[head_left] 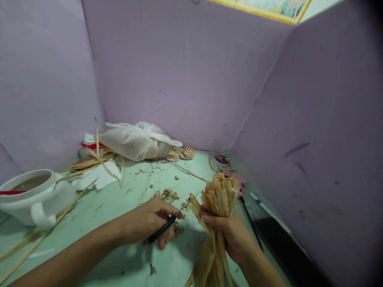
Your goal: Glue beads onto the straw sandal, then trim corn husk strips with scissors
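Head view shows your right hand [231,235] with fingers wrapped tight around a bundle of dried husk strips [220,197], held upright above the green bench [119,199]. Just left of the bundle, your left hand [151,219] grips black-handled scissors [172,219], blades touching it. Far left of the bundle sits a white teapot [32,197].

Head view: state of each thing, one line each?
Left hand: closed on the scissors' handles.
Scissors: blades slightly apart, tips at the bundle's side.
Right hand: gripping the bundle at mid-length.
Bundle of dried strips: held upright, top ends fanned out.
White pot: uncovered, brownish liquid inside.
Plastic bag: lying on its side, bulging.
Green table: littered with cut scraps and loose strips.
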The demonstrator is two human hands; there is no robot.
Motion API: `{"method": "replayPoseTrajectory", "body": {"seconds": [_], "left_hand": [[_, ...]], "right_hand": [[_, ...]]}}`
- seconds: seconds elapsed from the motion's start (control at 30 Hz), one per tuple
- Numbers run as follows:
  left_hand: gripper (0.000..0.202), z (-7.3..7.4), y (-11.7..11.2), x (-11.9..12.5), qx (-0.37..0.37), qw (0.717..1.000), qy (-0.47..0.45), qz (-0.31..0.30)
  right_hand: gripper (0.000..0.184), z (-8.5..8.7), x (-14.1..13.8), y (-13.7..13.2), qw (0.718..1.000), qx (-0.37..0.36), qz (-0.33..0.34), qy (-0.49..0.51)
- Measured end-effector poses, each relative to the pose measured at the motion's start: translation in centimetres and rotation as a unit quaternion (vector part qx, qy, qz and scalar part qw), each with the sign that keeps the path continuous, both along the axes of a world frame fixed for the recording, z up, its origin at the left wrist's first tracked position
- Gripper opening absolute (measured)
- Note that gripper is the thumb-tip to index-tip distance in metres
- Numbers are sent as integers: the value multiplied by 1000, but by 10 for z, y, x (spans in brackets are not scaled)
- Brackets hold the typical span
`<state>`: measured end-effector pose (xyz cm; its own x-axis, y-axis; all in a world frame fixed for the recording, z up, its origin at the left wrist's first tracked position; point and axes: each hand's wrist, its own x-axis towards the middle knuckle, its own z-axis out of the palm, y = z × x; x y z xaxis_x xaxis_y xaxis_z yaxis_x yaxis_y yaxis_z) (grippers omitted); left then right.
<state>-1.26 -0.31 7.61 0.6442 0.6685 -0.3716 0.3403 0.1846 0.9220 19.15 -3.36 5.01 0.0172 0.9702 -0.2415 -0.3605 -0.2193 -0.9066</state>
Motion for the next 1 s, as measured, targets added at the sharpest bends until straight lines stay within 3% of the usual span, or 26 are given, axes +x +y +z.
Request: {"method": "replayPoseTrajectory", "body": {"seconds": [0.17,0.47,0.73,1.0], "left_hand": [[41,-1,3,-3,-9,1000,2,-5],[39,-5,4,-1,-39,999,33,-2],[32,-7,5,-2,-19,1000,-17,-13],[40,-6,3,3,-66,998,5,3]], "right_hand": [[21,4,-3,-1,999,17,-18,-26],[22,5,1,2,998,27,-31,-40],[19,6,-4,1,999,26,-2,-35],[21,1,-2,1,999,17,-3,-33]]}}
